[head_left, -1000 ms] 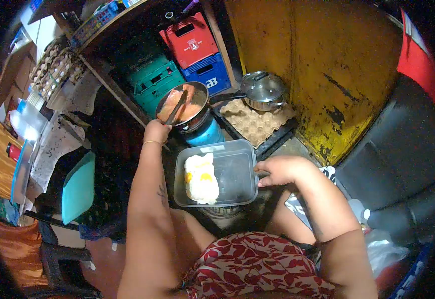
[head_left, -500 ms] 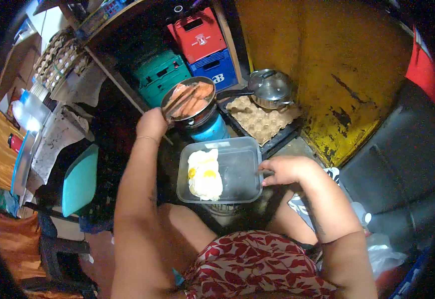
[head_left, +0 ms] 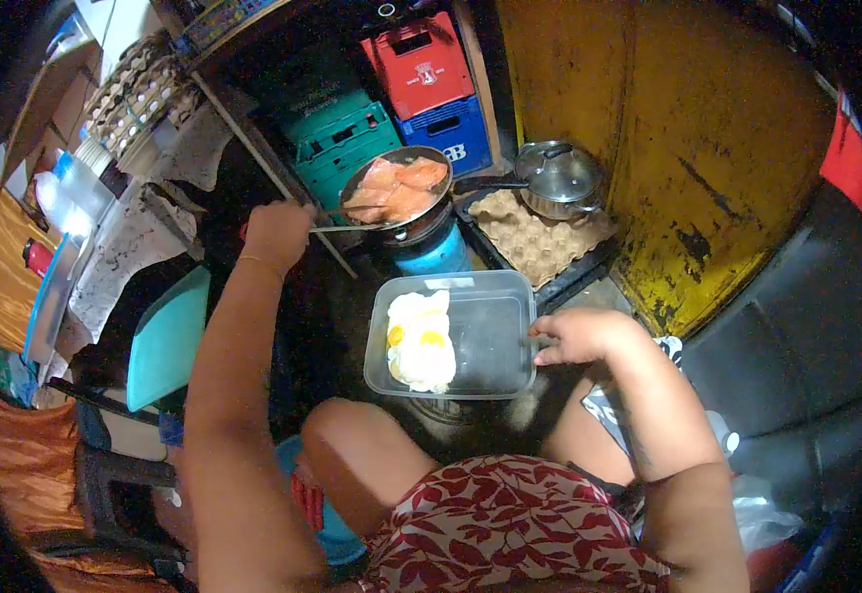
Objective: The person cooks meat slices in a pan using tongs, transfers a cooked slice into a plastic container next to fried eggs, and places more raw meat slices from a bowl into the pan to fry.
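Observation:
My left hand (head_left: 281,237) is closed around the end of a pair of tongs (head_left: 344,228), whose two thin arms reach over the rim of a frying pan (head_left: 448,182). Pinkish-orange slices of meat (head_left: 391,188) lie in the pan, which sits on a burner with a blue body (head_left: 434,252). With its fingers, my right hand (head_left: 579,338) grips the right edge of a clear plastic container (head_left: 490,341). Fried eggs (head_left: 421,346) with yellow yolks rest in the container's left half. The container stands on a round support, mostly hidden beneath it.
Behind the burner are red (head_left: 419,69), blue (head_left: 446,133) and green (head_left: 347,148) crates. A lidded pot (head_left: 558,180) and an egg carton tray (head_left: 530,237) stand right of the pan. A teal lid (head_left: 169,341) and stacked egg trays (head_left: 139,99) are at left.
My left hand has drawn back leftward from the pan, and the tongs now lie lower across its left rim. My right hand stays on the container. The view has shifted slightly.

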